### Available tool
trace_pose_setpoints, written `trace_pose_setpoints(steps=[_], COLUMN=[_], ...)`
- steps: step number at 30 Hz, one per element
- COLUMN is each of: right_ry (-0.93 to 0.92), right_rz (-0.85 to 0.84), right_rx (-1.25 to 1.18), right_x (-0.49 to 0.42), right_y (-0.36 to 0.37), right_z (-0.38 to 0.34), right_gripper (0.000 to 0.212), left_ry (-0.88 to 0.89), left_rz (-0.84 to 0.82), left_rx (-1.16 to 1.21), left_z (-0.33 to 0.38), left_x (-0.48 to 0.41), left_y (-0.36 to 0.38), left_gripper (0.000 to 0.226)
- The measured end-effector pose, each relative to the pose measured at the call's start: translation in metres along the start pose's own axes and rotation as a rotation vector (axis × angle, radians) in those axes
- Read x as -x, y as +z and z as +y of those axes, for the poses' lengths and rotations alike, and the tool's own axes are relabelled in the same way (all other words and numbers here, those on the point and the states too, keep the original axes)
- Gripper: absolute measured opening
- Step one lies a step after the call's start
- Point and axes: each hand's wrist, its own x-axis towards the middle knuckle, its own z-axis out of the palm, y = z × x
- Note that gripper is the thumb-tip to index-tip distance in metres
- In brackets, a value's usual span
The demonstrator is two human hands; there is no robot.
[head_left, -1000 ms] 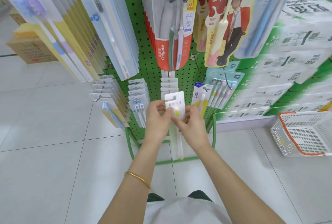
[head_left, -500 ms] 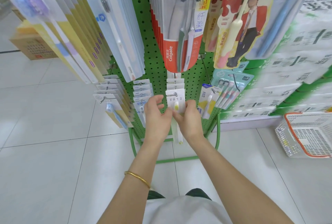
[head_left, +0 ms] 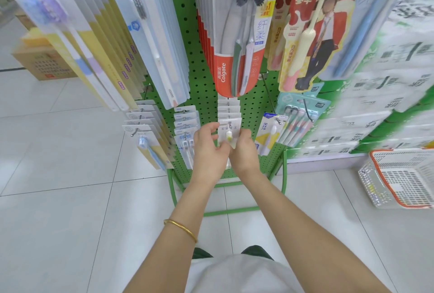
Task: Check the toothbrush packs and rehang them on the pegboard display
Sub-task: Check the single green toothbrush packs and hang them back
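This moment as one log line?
step: rehanging | left hand: pinches white toothbrush pack, left edge | right hand: pinches right edge | pack: at centre lower peg, green pegboard

Pale glossy floor tiles (head_left: 58, 198), thin dark grout lines. Cardboard box (head_left: 44, 64) on floor, far left. White mesh basket (head_left: 373, 182) with orange rim on floor, right edge. Stacked white packs (head_left: 387, 95) on green shelving behind it, blurred. Bright, even light; soft shadows.

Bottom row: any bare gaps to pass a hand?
Bare pegboard shows between the white pack, held by left hand and right hand, and the yellow-blue pack to its right; another strip lies left of it. The upper packs are crowded, overlapping.
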Motion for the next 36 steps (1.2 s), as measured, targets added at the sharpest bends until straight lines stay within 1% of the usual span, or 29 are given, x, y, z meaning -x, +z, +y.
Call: trace_pose_setpoints(steps=[4, 7, 9, 13, 15, 16, 17, 20, 23, 25, 27, 28, 30, 33, 36], right_ry=[-0.029, -0.079, -0.107, -0.155, -0.12, -0.099, -0.084, -0.067, -0.026, 0.005, 0.025, 0.018, 0.017, 0.035, 0.016], right_rz=[0.009, 0.037, 0.086, 0.173, 0.197, 0.203, 0.2, 0.115, 0.055, 0.022, 0.001, -0.001, -0.004, 0.046, 0.082], right_rx=[0.051, 0.115, 0.099, -0.026, -0.184, -0.219, -0.204, -0.129, -0.088, -0.049, -0.052, -0.064, -0.095, -0.119, -0.095], right_x=[0.011, 0.02, 0.021, 0.002, -0.016, -0.024, -0.033, -0.06, -0.089, -0.104, -0.113, -0.117, -0.124, -0.129, -0.131], right_y=[-0.009, -0.023, -0.036, -0.06, -0.066, -0.068, -0.07, -0.07, -0.066, -0.061, -0.057, -0.054, -0.047, -0.038, -0.034], right_z=[-0.001, -0.003, -0.007, -0.026, -0.036, -0.041, -0.046, -0.059, -0.064, -0.063, -0.062, -0.06, -0.058, -0.058, -0.06], right_gripper=[0.04, 0.033, 0.036, 0.04, 0.039, 0.037, 0.035, 0.022, 0.014, 0.018, 0.027, 0.027, 0.017, 0.027, 0.014], left_ry=[0.02, 0.041, 0.053, 0.081, 0.085, 0.086, 0.086, 0.095, 0.113, 0.117, 0.122, 0.127, 0.126, 0.112, 0.117], left_rz=[-0.009, 0.004, 0.02, 0.037, 0.038, 0.038, 0.036, 0.027, 0.022, 0.02, 0.018, 0.019, 0.021, 0.02, 0.029], left_rx=[-0.015, -0.024, -0.03, -0.073, -0.091, -0.104, -0.117, -0.161, -0.198, -0.208, -0.216, -0.224, -0.232, -0.23, -0.232], left_z=[0.003, 0.005, 0.006, 0.011, 0.012, 0.012, 0.012, 0.012, 0.011, 0.012, 0.013, 0.014, 0.016, 0.018, 0.018], left_x=[-0.002, -0.002, -0.002, 0.0, 0.001, 0.001, 0.001, 0.002, 0.002, 0.002, 0.002, 0.002, 0.002, 0.001, 0.001], left_y=[0.002, 0.005, 0.007, 0.01, 0.012, 0.013, 0.014, 0.015, 0.015, 0.014, 0.012, 0.011, 0.009, 0.007, 0.004], left_gripper=[0.043, 0.043, 0.043, 0.043, 0.043, 0.043, 0.043, 0.043, 0.043, 0.043, 0.042, 0.042, 0.043, 0.044, 0.044])
